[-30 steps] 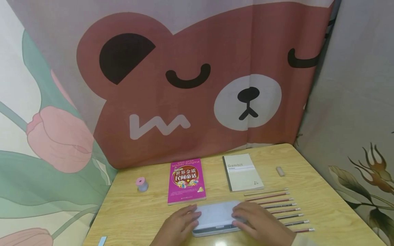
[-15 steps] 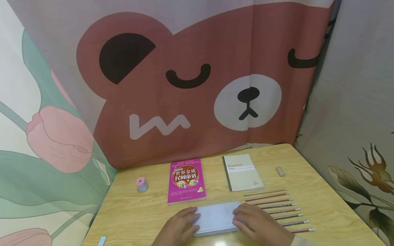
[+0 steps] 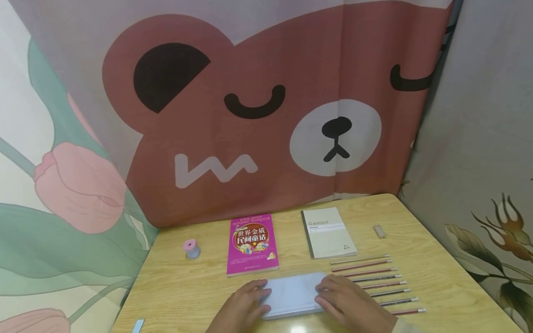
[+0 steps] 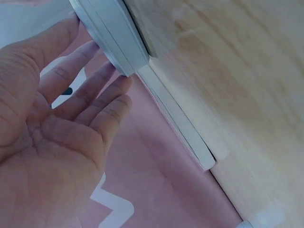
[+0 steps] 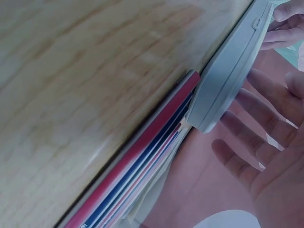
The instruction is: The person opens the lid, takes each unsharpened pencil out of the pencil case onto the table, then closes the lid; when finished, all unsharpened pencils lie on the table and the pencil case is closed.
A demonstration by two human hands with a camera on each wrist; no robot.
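A pale blue-white pencil case [image 3: 291,294] lies flat on the table with its lid down, between the two hands. My left hand [image 3: 244,303] is at its left end, fingertips on the lid's edge. In the left wrist view those fingers [image 4: 107,107] are nearly straight against the case's end. My right hand [image 3: 351,298] touches the other end with its fingertips. The right wrist view shows the right fingers [image 5: 256,126] spread and extended along the lid edge, and a small clasp [image 5: 257,23] on the case's front side.
Several pencils [image 3: 395,292] lie in a row at the right, partly behind the right hand. Beyond the case are a purple book [image 3: 252,245] and a Gambit notebook [image 3: 330,233]. An eraser [image 3: 379,231], a pink-and-blue spool-shaped item [image 3: 192,249] and a light-blue strip [image 3: 139,325] lie around.
One second ago a dark gap showed along the front under the pencil case's lid. The lid has come down and the gap is gone. Both hands stay at the case's ends.
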